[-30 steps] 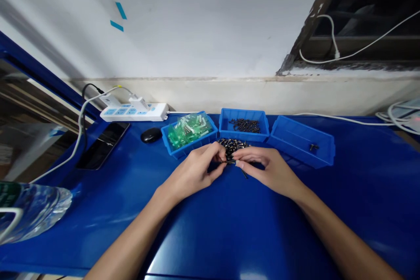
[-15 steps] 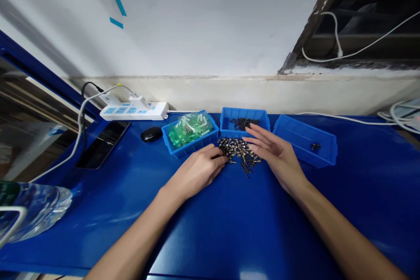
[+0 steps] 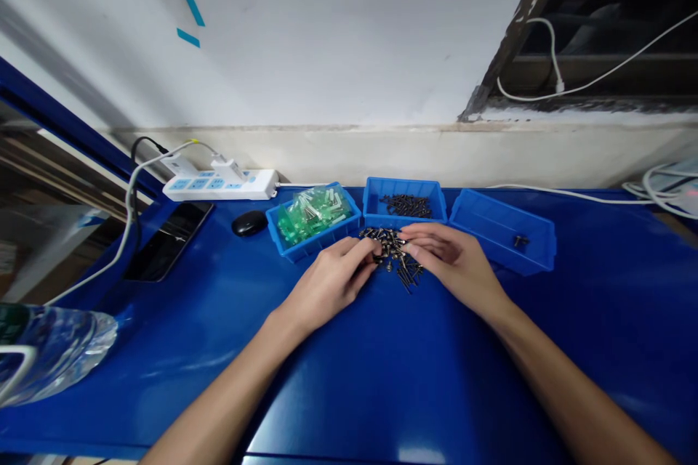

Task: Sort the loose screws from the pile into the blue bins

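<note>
A pile of small metal screws [image 3: 410, 272] lies on the blue table in front of the bins. My left hand [image 3: 339, 275] reaches into its left side with fingers curled and the tips closed together; whatever they pinch is hidden among the screws. On the right side of the pile is my right hand [image 3: 455, 261], its thumb apart from the extended fingers and the fingertips at the pile's edge. Just behind stands a blue bin [image 3: 371, 196] with dark screws [image 3: 408, 205] in it. The right blue bin [image 3: 480, 221] holds a few small dark pieces [image 3: 520, 240].
A left blue bin [image 3: 297, 252] is filled with green-and-clear plastic packets [image 3: 313, 214]. Beside it sit a black mouse [image 3: 249, 223], a phone [image 3: 169, 241] and a white power strip [image 3: 221, 185]. A large water bottle [image 3: 65, 352] stands at the left edge. Cables run along the wall.
My right hand has come down and left from above the back bin's front edge to the pile, uncovering the bin's screws. The left hand stays at the pile. The view has shifted slightly.
</note>
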A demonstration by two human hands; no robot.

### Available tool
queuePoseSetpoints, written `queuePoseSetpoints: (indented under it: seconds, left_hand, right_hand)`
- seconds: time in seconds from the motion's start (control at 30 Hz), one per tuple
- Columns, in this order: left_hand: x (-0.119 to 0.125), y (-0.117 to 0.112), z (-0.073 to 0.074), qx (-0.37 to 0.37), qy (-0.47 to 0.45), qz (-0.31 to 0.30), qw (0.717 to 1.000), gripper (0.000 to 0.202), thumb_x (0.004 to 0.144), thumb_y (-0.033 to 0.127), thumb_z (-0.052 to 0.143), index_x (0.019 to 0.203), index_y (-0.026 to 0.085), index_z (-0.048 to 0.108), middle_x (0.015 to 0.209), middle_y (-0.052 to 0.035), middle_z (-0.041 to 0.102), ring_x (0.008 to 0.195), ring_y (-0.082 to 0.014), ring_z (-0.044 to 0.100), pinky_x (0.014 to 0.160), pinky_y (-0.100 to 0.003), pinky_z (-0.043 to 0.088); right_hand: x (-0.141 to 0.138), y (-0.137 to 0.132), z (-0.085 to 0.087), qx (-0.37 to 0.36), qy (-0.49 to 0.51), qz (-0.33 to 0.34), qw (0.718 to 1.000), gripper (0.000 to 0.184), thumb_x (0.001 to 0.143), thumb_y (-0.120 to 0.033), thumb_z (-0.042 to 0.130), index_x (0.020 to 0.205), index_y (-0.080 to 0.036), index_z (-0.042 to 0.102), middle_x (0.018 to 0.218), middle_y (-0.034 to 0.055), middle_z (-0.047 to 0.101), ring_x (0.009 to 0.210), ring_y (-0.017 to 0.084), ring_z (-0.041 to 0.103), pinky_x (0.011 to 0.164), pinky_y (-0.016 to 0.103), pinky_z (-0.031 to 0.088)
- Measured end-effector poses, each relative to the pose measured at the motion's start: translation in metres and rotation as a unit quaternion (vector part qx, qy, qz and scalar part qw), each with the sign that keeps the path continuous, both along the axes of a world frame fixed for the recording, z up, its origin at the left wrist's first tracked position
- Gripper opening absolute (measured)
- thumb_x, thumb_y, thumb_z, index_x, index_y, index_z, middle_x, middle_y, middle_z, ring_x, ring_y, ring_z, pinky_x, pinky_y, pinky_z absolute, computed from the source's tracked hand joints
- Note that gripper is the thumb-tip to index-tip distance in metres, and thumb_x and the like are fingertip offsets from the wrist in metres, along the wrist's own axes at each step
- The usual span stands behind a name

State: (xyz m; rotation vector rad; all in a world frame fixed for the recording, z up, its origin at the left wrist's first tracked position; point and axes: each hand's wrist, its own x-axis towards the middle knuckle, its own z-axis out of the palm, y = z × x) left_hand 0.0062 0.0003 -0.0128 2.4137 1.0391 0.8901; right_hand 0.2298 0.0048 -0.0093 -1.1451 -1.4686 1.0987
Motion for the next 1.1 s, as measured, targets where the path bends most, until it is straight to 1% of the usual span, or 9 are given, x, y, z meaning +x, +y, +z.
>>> queuePoseSetpoints:
  seconds: [0.2,0.3,0.4,0.47,0.57,0.7,0.8,0.97,1.1]
  left_hand:
    - [0.01,-0.005,0.003,-0.048,-0.185,0.017,0.981,0.01,0.094,0.013,0.066,0.101,0.018,0.06,0.086,-0.0003,0.068,0.075,-0.011,0.066,0.072,-0.022,0.056]
    - [0.015,-0.007,0.002,-0.08,-0.223,0.021,0.971,0.011,0.091,0.014,0.071,0.097,0.017,0.062,0.085,-0.0011,0.069,0.074,-0.0111,0.067,0.072,-0.022,0.058]
    - [0.015,-0.008,0.001,-0.103,-0.239,0.016,0.965,0.013,0.089,0.017,0.074,0.095,0.016,0.063,0.085,-0.0015,0.069,0.072,-0.0114,0.067,0.07,-0.022,0.059]
    - [0.014,-0.008,0.002,-0.09,-0.221,0.013,0.971,0.013,0.09,0.018,0.075,0.093,0.016,0.062,0.083,-0.0012,0.068,0.07,-0.0111,0.066,0.067,-0.022,0.059]
    - [0.011,-0.009,0.002,-0.008,-0.12,-0.004,0.993,0.007,0.095,0.019,0.068,0.092,0.016,0.063,0.083,-0.002,0.067,0.071,-0.0125,0.065,0.067,-0.024,0.057]
    - [0.014,-0.01,-0.004,0.084,0.041,-0.118,0.988,0.018,0.103,0.021,0.057,0.115,0.015,0.068,0.109,-0.0088,0.072,0.098,-0.0209,0.069,0.089,-0.035,0.058]
    - [0.019,-0.009,-0.012,0.114,0.106,-0.16,0.975,0.024,0.106,0.018,0.051,0.122,0.013,0.067,0.119,-0.0098,0.071,0.11,-0.0224,0.066,0.099,-0.037,0.055]
    - [0.016,-0.007,-0.015,0.112,0.131,-0.143,0.975,0.021,0.106,0.013,0.048,0.111,0.012,0.068,0.116,-0.0102,0.07,0.101,-0.0204,0.065,0.091,-0.033,0.055]
    - [0.012,-0.004,-0.012,0.109,0.13,-0.119,0.978,0.022,0.107,0.016,0.045,0.101,0.014,0.066,0.105,-0.0082,0.069,0.089,-0.0185,0.063,0.081,-0.031,0.054]
  right_hand:
    - [-0.008,-0.007,0.005,-0.007,-0.047,0.063,0.997,0.018,0.078,-0.029,0.076,0.094,-0.023,0.081,0.093,0.0061,0.082,0.084,0.024,0.079,0.079,0.037,0.064]
    - [-0.007,-0.007,0.006,-0.061,-0.008,0.083,0.995,0.014,0.076,-0.03,0.079,0.086,-0.021,0.082,0.08,0.0057,0.081,0.072,0.022,0.078,0.062,0.03,0.061]
    - [-0.005,-0.005,0.009,-0.109,0.03,0.081,0.99,0.017,0.071,-0.033,0.084,0.081,-0.019,0.082,0.072,0.0058,0.08,0.065,0.021,0.076,0.057,0.027,0.059]
    - [-0.003,-0.003,0.011,-0.125,0.04,0.077,0.988,0.02,0.068,-0.034,0.088,0.078,-0.019,0.082,0.07,0.0063,0.079,0.064,0.021,0.076,0.058,0.028,0.06]
    - [-0.003,0.0,0.01,-0.099,0.047,0.031,0.993,0.022,0.065,-0.036,0.09,0.077,-0.02,0.082,0.072,0.0064,0.08,0.068,0.024,0.078,0.064,0.033,0.064]
    - [-0.009,0.004,0.005,0.01,0.121,-0.107,0.987,0.033,0.068,-0.038,0.091,0.095,-0.022,0.081,0.103,0.0069,0.082,0.101,0.029,0.079,0.094,0.044,0.064]
    - [-0.009,0.004,0.006,0.052,0.128,-0.106,0.985,0.042,0.073,-0.033,0.089,0.113,-0.024,0.077,0.124,0.006,0.077,0.117,0.029,0.073,0.104,0.045,0.06]
    - [0.008,0.004,0.016,0.067,0.041,-0.055,0.995,0.031,0.08,-0.029,0.081,0.11,-0.024,0.076,0.102,0.0048,0.081,0.091,0.022,0.079,0.087,0.038,0.065]
    - [0.028,0.006,0.026,0.072,-0.105,0.003,0.992,0.02,0.081,-0.032,0.076,0.097,-0.021,0.078,0.082,0.0041,0.079,0.071,0.019,0.074,0.069,0.032,0.062]
